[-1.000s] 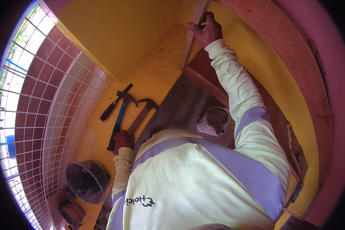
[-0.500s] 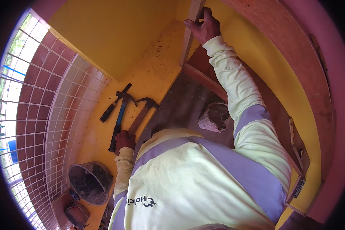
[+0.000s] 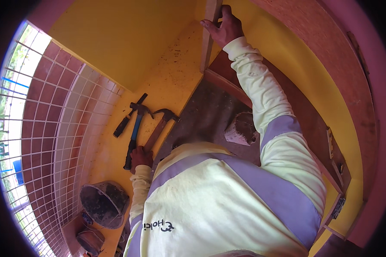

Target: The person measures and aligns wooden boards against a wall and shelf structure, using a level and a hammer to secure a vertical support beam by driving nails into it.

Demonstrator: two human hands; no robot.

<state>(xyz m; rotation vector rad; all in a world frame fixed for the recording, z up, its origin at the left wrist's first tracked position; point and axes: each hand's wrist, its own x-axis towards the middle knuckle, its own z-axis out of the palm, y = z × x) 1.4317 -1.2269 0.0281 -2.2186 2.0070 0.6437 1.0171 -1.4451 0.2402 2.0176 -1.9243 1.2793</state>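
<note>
Left hand point(image 3: 141, 158): curled over the wooden-handled hammer point(image 3: 156, 133), right of the blue-handled hammer point(image 3: 137, 126); grip unclear.
Right hand point(image 3: 226, 28): half-open, holding the upright board point(image 3: 207, 48), beyond the blue-handled hammer.

The view turns slightly, so the right hand point(image 3: 227, 29) and wooden bar point(image 3: 206, 51) appear farther left, the black bucket point(image 3: 117, 214) farther right, the rough block point(image 3: 241, 132) higher.

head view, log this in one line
left hand: at wooden-handled claw hammer; right hand: touching wooden board; blue-shafted claw hammer: alongside
</note>
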